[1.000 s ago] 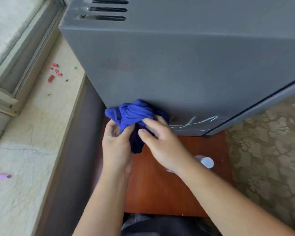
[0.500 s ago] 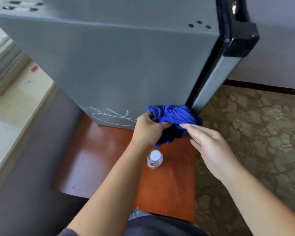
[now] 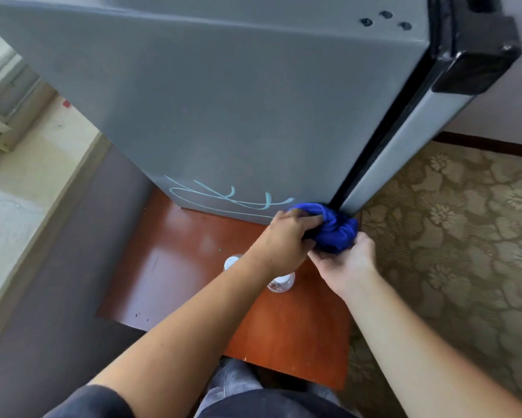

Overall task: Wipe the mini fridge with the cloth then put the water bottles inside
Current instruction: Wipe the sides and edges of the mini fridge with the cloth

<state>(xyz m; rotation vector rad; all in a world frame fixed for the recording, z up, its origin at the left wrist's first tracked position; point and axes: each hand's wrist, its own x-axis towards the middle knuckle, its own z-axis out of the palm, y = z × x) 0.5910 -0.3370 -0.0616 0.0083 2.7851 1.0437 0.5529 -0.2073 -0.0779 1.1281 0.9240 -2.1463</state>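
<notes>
No legible text; only an unreadable pale scrawl [image 3: 223,196] on fridge [image 3: 238,101] side.

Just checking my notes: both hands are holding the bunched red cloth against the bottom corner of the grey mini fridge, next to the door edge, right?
Not quite: the bunched cloth is blue, not red, as the head view shows. The rest holds: the left hand and right hand both hold it against the bottom corner of the grey mini fridge, next to the door edge.
</notes>
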